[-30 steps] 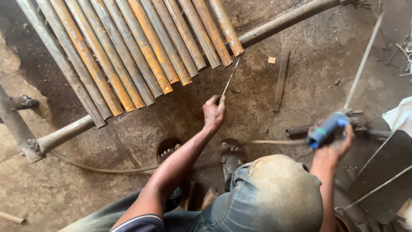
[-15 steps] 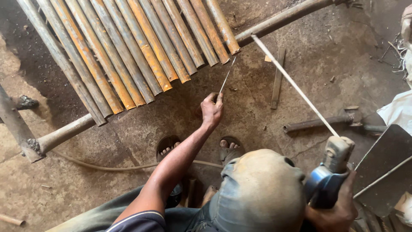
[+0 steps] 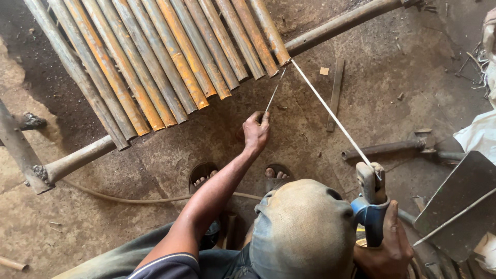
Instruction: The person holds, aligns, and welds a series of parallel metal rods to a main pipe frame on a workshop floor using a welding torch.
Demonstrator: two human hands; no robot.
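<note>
A thin metal rod (image 3: 274, 93) is pinched in the left hand (image 3: 256, 132), its far end beside the rusty pipes (image 3: 155, 67). A blue rod holder (image 3: 371, 204) is gripped by the right hand (image 3: 385, 248). A long rod (image 3: 330, 113) is clamped in it, reaching to the pipe ends.
</note>
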